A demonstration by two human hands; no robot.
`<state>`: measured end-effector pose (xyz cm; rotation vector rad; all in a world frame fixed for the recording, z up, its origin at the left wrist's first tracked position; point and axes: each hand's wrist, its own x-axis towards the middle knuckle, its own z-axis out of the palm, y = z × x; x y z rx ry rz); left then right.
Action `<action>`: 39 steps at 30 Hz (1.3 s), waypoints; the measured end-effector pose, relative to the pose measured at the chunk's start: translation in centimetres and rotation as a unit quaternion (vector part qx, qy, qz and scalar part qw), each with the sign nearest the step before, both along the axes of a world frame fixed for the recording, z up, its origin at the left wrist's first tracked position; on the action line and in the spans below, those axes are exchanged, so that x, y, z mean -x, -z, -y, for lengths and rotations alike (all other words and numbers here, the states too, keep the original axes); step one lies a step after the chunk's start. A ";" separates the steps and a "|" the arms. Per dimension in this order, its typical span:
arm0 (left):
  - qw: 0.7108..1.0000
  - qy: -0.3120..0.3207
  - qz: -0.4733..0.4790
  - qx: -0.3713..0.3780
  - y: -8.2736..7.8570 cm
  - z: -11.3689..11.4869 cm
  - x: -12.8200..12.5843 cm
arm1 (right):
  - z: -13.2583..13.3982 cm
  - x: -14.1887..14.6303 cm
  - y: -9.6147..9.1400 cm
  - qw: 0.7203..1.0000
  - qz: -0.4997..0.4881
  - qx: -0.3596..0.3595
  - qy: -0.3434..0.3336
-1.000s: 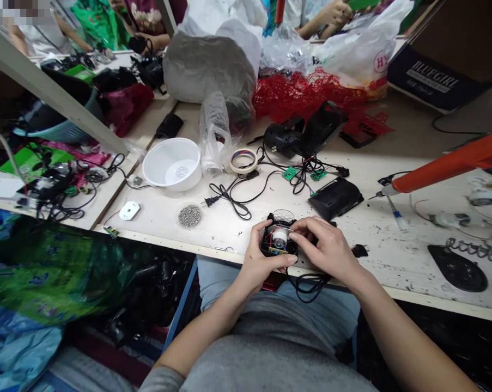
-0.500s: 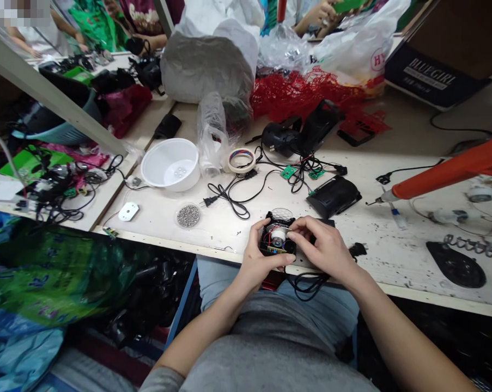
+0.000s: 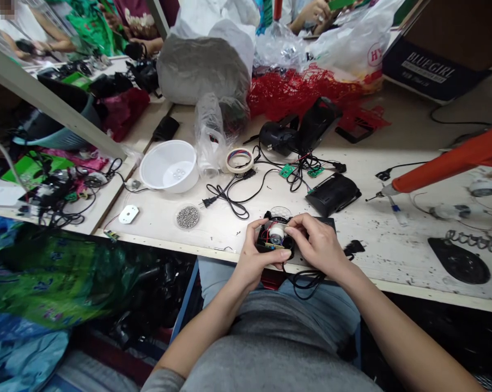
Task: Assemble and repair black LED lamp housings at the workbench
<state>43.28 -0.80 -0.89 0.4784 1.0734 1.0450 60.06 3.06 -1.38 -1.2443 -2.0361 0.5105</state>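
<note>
My left hand [image 3: 254,250] is closed round the near left side of a small black device housing [image 3: 265,243], which lies open at the table's front edge. Inside the housing sit a white cylindrical part [image 3: 277,233], red wires and a strip of circuit board. The fingers of my right hand [image 3: 313,239] pinch together at the housing's right side, by the white part; whatever they hold is too small to make out. A clear round lens-like piece [image 3: 280,213] stands at the housing's far side. Below my right hand, a black cable [image 3: 305,283] hangs in a loop over the edge.
A dish of small screws [image 3: 187,216], a white plastic bowl [image 3: 169,166] and a tape roll [image 3: 240,161] lie to the left. Beyond are a black casing [image 3: 333,195] and tangled cords. An orange power screwdriver [image 3: 442,166] reaches in from the right. Other people work across the table.
My right fingers have shifted slightly left and down, closer to the white part. My left hand keeps hold of the housing. The camera view has moved a little.
</note>
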 end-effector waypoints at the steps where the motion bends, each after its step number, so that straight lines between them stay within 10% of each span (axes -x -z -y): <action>1: 1.000 0.002 0.001 0.000 0.0 0.0 0.0 | 0.1 0.0 0.2 1.000 -0.001 -0.010 0.003; 39: 0.998 0.010 0.058 0.035 -0.8 -0.9 0.0 | 0.0 0.3 0.0 0.999 0.001 0.016 0.048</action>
